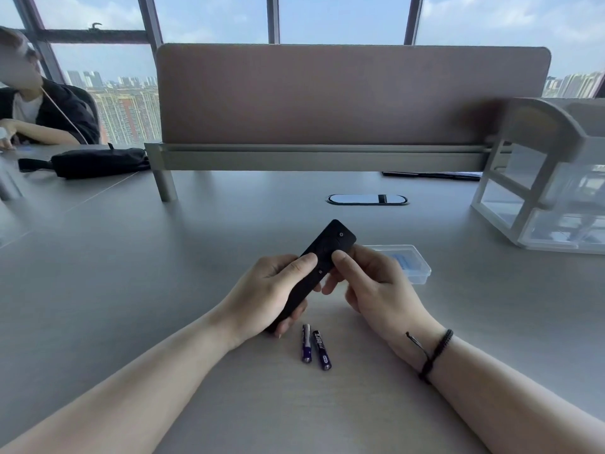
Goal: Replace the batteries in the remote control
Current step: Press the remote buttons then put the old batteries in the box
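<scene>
Remote control held over grey tabletop [131,257], button face up.
Left hand [262,293] gripped the near end of the black remote control [322,257], thumb on its face; right hand [370,283] pinched its right edge at mid-length. Clear plastic box [409,263] lay just right of the hands. Two purple batteries [315,347] lay side by side on the tabletop, near of the remote.

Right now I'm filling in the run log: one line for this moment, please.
remote control: button side up, off table | left hand: grips it | right hand: pinches it | two AAA batteries: on desk
</scene>
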`<action>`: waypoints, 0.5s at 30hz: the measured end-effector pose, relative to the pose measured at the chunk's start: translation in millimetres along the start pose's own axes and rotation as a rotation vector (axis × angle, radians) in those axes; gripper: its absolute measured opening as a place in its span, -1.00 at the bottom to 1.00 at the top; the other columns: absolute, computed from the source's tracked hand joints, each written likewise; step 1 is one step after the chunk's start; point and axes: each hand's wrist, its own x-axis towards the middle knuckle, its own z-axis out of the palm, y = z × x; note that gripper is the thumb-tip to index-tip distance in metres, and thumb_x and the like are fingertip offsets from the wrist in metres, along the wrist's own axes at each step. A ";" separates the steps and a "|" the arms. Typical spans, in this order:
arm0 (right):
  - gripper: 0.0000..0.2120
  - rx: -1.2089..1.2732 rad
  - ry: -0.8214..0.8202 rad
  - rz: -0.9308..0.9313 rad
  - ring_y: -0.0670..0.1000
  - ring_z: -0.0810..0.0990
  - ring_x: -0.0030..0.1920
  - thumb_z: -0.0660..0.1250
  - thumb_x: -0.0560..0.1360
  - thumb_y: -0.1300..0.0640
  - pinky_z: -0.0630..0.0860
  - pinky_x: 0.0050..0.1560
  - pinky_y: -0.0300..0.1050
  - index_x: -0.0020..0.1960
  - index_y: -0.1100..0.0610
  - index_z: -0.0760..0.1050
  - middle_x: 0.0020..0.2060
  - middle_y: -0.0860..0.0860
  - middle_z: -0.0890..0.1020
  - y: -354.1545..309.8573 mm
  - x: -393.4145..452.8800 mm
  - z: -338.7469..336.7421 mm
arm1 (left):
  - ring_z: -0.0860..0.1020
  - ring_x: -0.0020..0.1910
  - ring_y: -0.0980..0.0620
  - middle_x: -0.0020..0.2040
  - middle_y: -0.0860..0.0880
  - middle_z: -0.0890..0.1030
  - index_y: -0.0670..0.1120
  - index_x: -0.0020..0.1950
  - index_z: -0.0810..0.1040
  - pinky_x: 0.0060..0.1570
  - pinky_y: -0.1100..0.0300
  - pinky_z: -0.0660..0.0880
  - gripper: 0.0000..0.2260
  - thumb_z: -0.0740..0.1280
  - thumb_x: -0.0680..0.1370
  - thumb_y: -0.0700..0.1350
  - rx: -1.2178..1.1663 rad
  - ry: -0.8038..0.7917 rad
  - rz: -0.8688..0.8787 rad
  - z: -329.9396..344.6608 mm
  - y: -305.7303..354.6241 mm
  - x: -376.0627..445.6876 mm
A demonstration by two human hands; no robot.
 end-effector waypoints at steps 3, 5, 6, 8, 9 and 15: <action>-0.70 0.017 0.003 0.002 -0.16 0.42 -0.51 0.23 0.63 0.03 0.27 -0.40 -0.32 -0.15 0.16 0.59 -0.34 0.06 0.68 -0.4 -0.4 1.3 | 0.35 -0.62 -0.04 -0.47 -0.15 0.48 -0.16 -0.08 0.59 -0.50 0.16 0.30 -0.55 0.18 0.60 0.21 -0.013 -0.001 0.007 0.4 0.7 -0.2; -0.72 0.015 0.017 0.005 -0.13 0.37 -0.50 0.25 0.62 0.01 0.26 -0.39 -0.23 -0.19 0.10 0.58 -0.33 0.08 0.69 -0.3 -0.5 2.3 | 0.37 -0.61 -0.05 -0.45 -0.16 0.48 -0.13 -0.05 0.61 -0.50 0.16 0.33 -0.57 0.19 0.61 0.21 -0.039 0.007 0.003 0.5 0.8 -0.1; -0.73 0.009 0.026 0.008 -0.09 0.36 -0.49 0.26 0.61 0.00 0.26 -0.39 -0.19 -0.19 0.09 0.58 -0.34 0.08 0.70 -0.6 -0.8 2.5 | 0.38 -0.60 -0.06 -0.44 -0.17 0.49 -0.13 -0.03 0.61 -0.49 0.15 0.34 -0.57 0.19 0.61 0.20 -0.053 0.016 -0.004 0.6 0.7 0.3; -0.74 -0.007 0.046 0.011 -0.06 0.37 -0.47 0.28 0.59 -0.04 0.29 -0.37 -0.13 -0.18 0.06 0.60 -0.36 0.06 0.70 -2.2 -2.1 2.8 | 0.44 -0.56 -0.10 -0.41 -0.19 0.53 -0.18 0.04 0.57 -0.47 0.13 0.38 -0.60 0.19 0.62 0.16 -0.088 0.048 -0.022 0.4 0.5 0.9; -0.74 -0.013 0.051 0.013 -0.07 0.38 -0.47 0.28 0.57 -0.07 0.30 -0.35 -0.12 -0.18 0.04 0.61 -0.36 0.05 0.70 -3.6 -3.0 2.9 | 0.46 -0.53 -0.12 -0.39 -0.20 0.55 -0.19 0.05 0.54 -0.45 0.11 0.40 -0.63 0.20 0.64 0.12 -0.119 0.068 -0.034 0.2 0.4 1.2; -0.56 -0.052 0.042 0.041 -0.04 0.39 -0.43 0.23 0.41 -0.26 0.34 -0.31 -0.11 -0.15 0.10 0.63 -0.35 0.05 0.72 -9.1 -5.3 3.6 | 0.45 -0.50 -0.13 -0.33 -0.23 0.52 -0.16 -0.09 0.43 -0.45 0.10 0.40 -0.79 0.18 0.64 -0.05 -0.309 0.219 -0.103 -2.7 3.8 2.5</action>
